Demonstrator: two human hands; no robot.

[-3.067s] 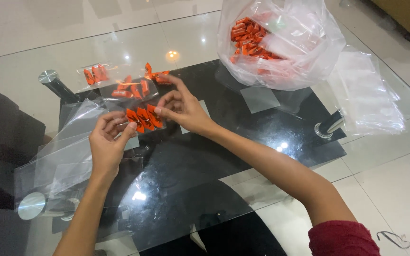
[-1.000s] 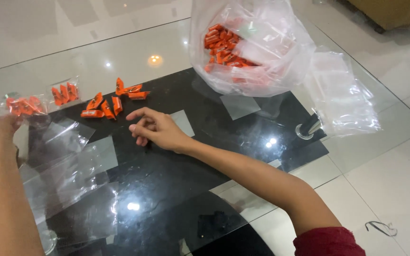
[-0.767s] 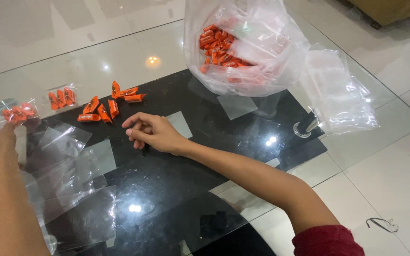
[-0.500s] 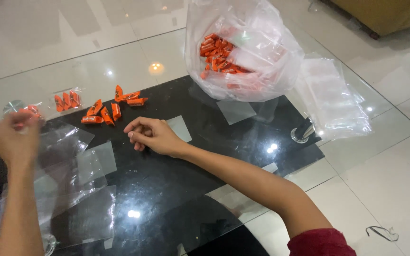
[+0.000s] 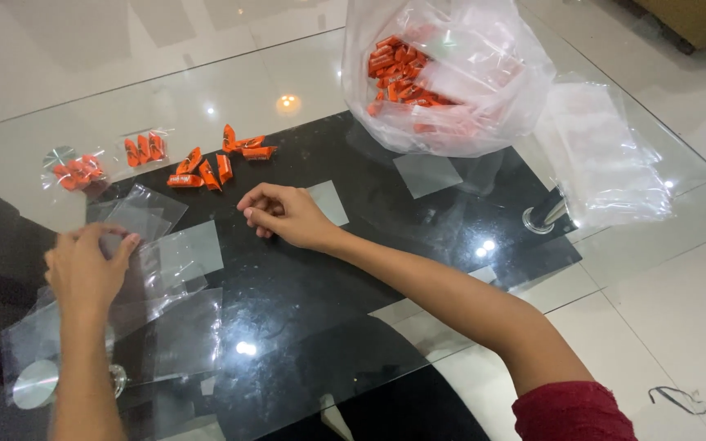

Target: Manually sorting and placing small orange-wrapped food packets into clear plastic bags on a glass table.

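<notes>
Two hands at work: left hand (image 5: 85, 269), fingers spread, presses on clear pouches (image 5: 153, 269); right hand (image 5: 283, 216) rests loosely curled, empty, near loose orange candies (image 5: 210, 163). Peel one pouch only.

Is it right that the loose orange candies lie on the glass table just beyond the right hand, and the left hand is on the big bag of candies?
Not quite. In the head view the left hand is on the empty clear pouches, not the big bag. The loose orange candies do lie beyond the right hand.

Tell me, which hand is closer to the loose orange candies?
Right. The right hand rests just below the candies; the left hand is farther off, on the clear bags.
</notes>
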